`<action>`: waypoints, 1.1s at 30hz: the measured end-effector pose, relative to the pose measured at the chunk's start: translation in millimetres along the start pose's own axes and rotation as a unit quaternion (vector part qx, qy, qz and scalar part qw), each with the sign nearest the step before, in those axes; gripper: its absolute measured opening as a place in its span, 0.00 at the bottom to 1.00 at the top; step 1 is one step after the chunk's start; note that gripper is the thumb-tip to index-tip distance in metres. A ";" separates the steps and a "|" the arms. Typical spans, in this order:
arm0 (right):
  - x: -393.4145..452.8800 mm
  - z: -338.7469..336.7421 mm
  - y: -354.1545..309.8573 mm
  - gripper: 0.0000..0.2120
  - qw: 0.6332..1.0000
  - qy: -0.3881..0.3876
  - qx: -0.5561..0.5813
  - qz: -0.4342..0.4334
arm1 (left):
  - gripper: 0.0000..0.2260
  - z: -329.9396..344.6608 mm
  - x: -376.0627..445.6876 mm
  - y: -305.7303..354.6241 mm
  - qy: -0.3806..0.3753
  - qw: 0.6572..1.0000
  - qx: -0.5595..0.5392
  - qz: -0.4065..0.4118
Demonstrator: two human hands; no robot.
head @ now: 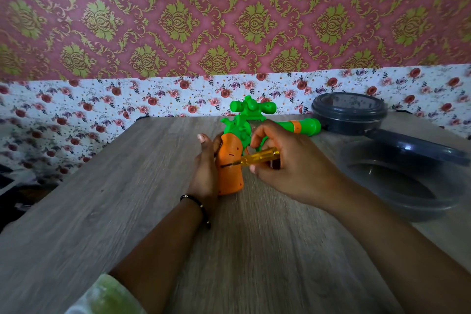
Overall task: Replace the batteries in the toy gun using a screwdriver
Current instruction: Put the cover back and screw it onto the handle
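Orange grip of the toy gun (229, 168) lies on the table (127, 211), its green body and barrel pointing away from the person and to the right. Left hand (205, 173) holds the grip from the left side: thumb extended along the grip's edge, fingers wrapped behind it and mostly hidden. Wrist rests on the table and carries a dark bracelet (197, 208). Right hand (285, 166) holds the screwdriver (252, 159) by its yellow translucent handle, fingers curled closely round it, index finger arched over the gun's trigger area. Screwdriver lies roughly level, its dark shaft pointing left and its tip touching the orange grip at about mid-height. Whether the tip is seated in a screw cannot be told. Right forearm enters from the lower right, raised above the table. To the right of the gun stand two dark lidded containers (349, 112), one beyond the other; the nearer one's lid sits askew.
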State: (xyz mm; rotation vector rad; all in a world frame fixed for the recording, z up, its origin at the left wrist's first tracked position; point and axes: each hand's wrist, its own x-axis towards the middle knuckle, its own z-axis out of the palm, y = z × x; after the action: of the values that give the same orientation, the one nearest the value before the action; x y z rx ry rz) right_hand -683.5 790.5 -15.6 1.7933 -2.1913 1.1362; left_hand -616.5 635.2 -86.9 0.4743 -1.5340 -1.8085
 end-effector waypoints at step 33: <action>6.9 -40.8 21.3 0.03 0.838 0.210 0.491 0.116 | 0.35 -7.3 4.3 4.2 0.087 0.905 0.414 -0.036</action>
State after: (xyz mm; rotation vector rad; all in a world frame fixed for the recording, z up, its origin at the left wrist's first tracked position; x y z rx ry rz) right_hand -719.5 809.6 7.0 1.2227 -1.6518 2.7435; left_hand -613.3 626.9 -83.8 1.0643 -2.1266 -1.0348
